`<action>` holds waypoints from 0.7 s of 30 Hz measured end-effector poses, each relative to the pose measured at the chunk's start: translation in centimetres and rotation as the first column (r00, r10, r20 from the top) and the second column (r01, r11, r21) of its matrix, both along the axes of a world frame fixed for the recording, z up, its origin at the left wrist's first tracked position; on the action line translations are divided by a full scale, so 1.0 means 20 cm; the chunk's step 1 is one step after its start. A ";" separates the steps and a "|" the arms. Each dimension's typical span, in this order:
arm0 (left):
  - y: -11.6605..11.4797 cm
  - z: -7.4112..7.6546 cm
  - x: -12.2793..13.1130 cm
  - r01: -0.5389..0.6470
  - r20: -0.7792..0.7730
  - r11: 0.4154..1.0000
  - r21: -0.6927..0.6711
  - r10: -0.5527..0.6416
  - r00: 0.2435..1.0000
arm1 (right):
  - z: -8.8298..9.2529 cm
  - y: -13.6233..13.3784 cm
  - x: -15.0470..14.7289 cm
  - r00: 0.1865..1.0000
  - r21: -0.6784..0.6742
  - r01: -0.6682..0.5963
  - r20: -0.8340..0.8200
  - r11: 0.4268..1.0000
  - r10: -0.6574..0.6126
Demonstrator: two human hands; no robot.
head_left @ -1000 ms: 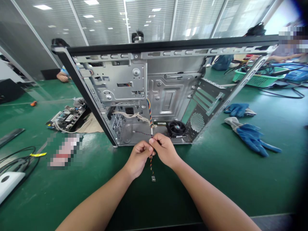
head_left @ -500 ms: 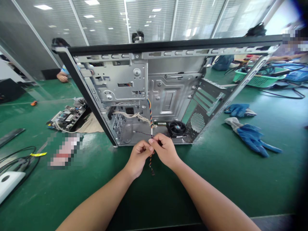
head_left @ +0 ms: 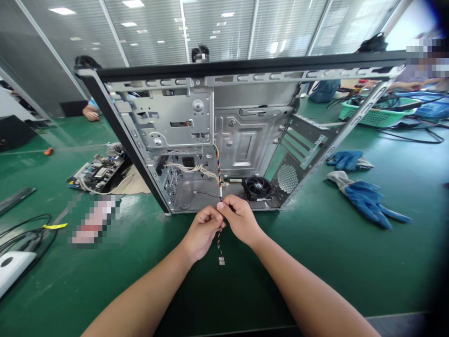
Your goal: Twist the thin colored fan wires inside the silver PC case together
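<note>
An open metal computer case (head_left: 245, 135) stands on the green table (head_left: 333, 262). A twisted multicoloured cable (head_left: 218, 168) runs down out of the case. My left hand (head_left: 202, 231) and my right hand (head_left: 240, 219) meet just in front of the case, both pinched shut on this cable. Its free end with a small connector (head_left: 221, 260) hangs below my hands. A black cooling fan (head_left: 258, 186) sits on the case floor, right of my hands.
Two blue gloves (head_left: 366, 199) lie at the right. A circuit board (head_left: 100, 172) lies left of the case. Black cables (head_left: 28, 234) and a white device (head_left: 14, 267) are at far left. A green basket (head_left: 372, 114) sits far right. Other people work behind.
My hands stay pinched on the cable. The hanging connector end swung up slightly half a second ago and now hangs lower again.
</note>
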State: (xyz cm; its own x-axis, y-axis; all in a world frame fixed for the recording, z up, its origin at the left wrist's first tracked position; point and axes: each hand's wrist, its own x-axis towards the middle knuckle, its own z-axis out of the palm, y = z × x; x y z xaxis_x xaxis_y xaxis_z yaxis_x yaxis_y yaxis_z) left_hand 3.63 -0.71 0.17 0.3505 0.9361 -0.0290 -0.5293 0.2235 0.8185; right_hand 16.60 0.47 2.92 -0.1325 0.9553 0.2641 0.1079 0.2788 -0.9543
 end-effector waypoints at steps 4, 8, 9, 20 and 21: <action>0.00 0.00 0.00 -0.064 -0.069 0.996 0.067 0.069 0.995 | -0.01 0.00 0.00 0.999 0.004 0.030 -0.013 1.000 -0.029; 0.00 -0.01 0.00 -0.107 -0.182 0.985 0.133 0.130 0.975 | -0.02 0.00 0.00 0.998 0.029 0.062 0.016 0.998 -0.063; 0.00 -0.01 0.00 -0.110 -0.200 0.984 0.142 0.138 0.970 | -0.02 0.01 0.00 0.997 0.034 0.069 0.025 0.997 -0.069; 0.00 0.00 0.00 -0.060 -0.119 0.994 0.094 0.071 0.990 | -0.01 0.00 0.00 0.999 -0.027 -0.017 -0.043 0.999 0.016; 0.00 0.00 0.00 -0.046 -0.093 0.996 0.077 0.054 0.994 | 0.00 0.00 0.00 0.999 -0.033 -0.026 -0.045 0.999 0.024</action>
